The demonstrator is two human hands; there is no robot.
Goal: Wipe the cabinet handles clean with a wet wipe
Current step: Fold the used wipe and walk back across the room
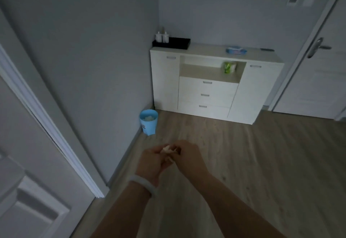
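Wipe (168, 150) crumpled between both hands (cabinet well apart).

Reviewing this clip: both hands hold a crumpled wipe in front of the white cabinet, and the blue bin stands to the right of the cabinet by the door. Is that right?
Not quite. In the head view the blue bin stands to the left of the white cabinet, against the wall, not by the door. The rest holds: the left hand and right hand both hold the crumpled wipe.
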